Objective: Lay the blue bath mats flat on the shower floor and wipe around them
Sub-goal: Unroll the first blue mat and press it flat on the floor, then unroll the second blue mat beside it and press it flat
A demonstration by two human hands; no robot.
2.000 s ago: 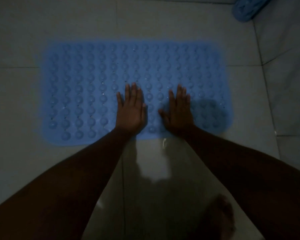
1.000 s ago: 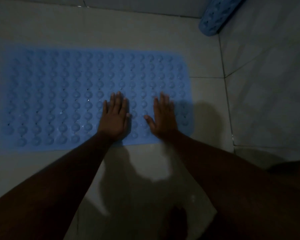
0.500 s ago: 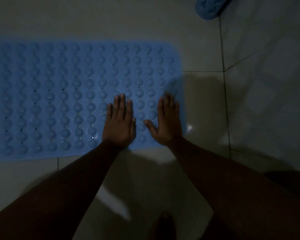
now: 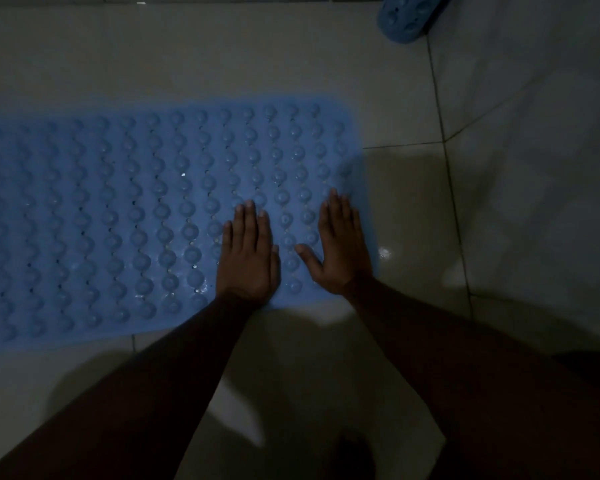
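The blue bath mat [image 4: 136, 220] lies spread on the shower floor [image 4: 222, 57], running off frame at nine o'clock. Near its three o'clock end the left hand [image 4: 248, 261] presses flat, fingers [image 4: 250, 220] straight, holding nothing; the right hand [image 4: 342, 254] does likewise at the very edge. Beside it a wet glint [image 4: 383, 252] shows on the tile: leaning weight could, I judge, skate the mat sideways. At one o'clock a second mat [image 4: 406, 15], seemingly rolled, lies unlaid.

A studded blue bath mat [image 4: 136, 216] is lying flat on the pale tiled shower floor [image 4: 222, 53]; the left hand [image 4: 248, 258] and right hand [image 4: 340, 247] are pressing flat-fingered on its right end; a second blue mat [image 4: 407, 15] is lying at the top edge, partly out of frame.
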